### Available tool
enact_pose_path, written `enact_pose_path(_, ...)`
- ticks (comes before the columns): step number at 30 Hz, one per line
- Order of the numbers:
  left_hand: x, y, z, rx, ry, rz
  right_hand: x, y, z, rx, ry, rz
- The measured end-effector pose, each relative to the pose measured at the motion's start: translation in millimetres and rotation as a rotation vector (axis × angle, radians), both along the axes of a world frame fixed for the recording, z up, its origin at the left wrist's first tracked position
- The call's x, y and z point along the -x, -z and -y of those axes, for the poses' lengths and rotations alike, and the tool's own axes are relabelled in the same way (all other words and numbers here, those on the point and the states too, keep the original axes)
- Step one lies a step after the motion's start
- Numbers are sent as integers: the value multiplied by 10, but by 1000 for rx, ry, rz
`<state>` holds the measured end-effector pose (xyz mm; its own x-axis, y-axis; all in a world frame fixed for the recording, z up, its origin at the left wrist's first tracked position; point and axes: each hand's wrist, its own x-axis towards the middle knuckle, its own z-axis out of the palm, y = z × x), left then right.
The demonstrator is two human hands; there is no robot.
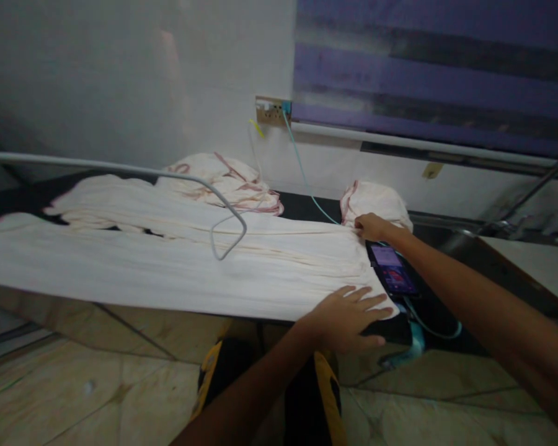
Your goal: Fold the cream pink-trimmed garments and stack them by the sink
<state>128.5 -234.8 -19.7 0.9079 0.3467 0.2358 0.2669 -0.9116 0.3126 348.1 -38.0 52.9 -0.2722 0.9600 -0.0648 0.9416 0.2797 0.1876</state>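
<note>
1. Dim room: white wall (121,80) behind, purple striped blind (437,74) upper right, tiled floor (97,384) below. We work at a dark table (307,207) along the wall.
2. Long cream cloth (167,266) lies spread across the table, running left to right, its near edge hanging just past the table edge. Lengthwise creases and ridges show it's folded or layered.
3. Our left hand (348,316) rests flat, fingers spread and released, on the near right corner of the cloth. Our right hand (369,226) pinches the far right corner, fingertips closed on the hem.
4. Handling, as we judge it: thin woven fabric, light, fully limp, no stiffness. It should drape and slide easily on the smooth table top, so flat palm pressure holds it; corners and hems are the sane grab points.
5. More cloth at the back: a folded pile with pink trim (223,183) and a smaller bundle (376,201) just behind the right hand.
6. Phone (393,269), screen lit, lies just right of the cloth end, between the hands; a pale blue cable (307,183) runs up to the wall socket (272,111).
7. Grey metal rod (121,168) with a hooked end crosses above the cloth. Rigid, thin.
</note>
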Motion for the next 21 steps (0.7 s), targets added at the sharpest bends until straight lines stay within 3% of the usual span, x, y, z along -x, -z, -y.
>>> enact_pose_path(5,15,-5,-8,-9,5,-28,73,-227,385,-83,-28,-62)
enact_pose_path(9,23,-3,-9,-14,8,-20,134,-368,1072,-193,-164,-137)
enact_pose_path(11,24,-10,-8,-9,7,-6,143,-364,1491,-177,-212,-121)
enact_pose_path(16,13,-52,-3,9,17,46,90,-86,2303,-207,-276,-66)
enact_pose_path(21,-2,-117,21,52,-16,33,35,216,2574,-250,-271,-42)
